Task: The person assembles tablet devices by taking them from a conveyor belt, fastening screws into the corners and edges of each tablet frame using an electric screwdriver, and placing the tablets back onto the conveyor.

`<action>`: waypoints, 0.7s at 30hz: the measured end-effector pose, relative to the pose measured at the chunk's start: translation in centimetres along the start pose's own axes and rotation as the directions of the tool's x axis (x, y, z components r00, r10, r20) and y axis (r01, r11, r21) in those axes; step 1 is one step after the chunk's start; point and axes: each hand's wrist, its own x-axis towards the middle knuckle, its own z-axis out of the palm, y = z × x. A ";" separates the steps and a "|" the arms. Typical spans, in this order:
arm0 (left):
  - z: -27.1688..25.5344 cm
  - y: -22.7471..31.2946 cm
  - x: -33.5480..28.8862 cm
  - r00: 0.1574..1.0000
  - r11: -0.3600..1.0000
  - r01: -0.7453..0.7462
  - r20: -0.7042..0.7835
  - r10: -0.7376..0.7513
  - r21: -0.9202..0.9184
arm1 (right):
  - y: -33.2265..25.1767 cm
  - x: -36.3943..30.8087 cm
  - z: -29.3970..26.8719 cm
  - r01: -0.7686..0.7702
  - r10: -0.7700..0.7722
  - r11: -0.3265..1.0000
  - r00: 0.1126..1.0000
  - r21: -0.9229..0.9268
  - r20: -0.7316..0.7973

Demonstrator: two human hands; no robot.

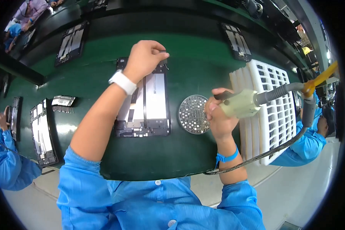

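On a dark green bench (142,163), a slim black-framed flat device with a silver panel (43,134) lies well left of the left grip (144,59). That grip draws thumb and fingers together over the upper right corner of an opened black tablet-shaped device with silver panels (156,97); whether it grasps anything cannot be told. Between the grips sits a round dish speckled with small silver spots (180,115). The right grip (220,115) clasps a pale yellow-green plastic hand tool (241,104); beside it stand stacked white plastic grid trays (263,122).
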 end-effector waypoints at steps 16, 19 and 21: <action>-0.6 -0.4 3.1 0.979 0.957 -0.016 0.197 -0.044 0.289 | -0.6 0.9 -0.1 0.031 -0.037 0.993 0.998 -0.111 -0.045; -1.0 0.8 3.2 0.972 0.936 0.026 0.211 -0.106 0.351 | -0.7 0.9 -0.1 0.040 -0.045 0.996 0.997 -0.078 -0.060; -1.4 1.6 2.8 0.971 0.995 0.077 0.224 -0.089 0.065 | -0.8 0.8 -0.1 0.032 -0.039 0.996 0.995 -0.080 -0.092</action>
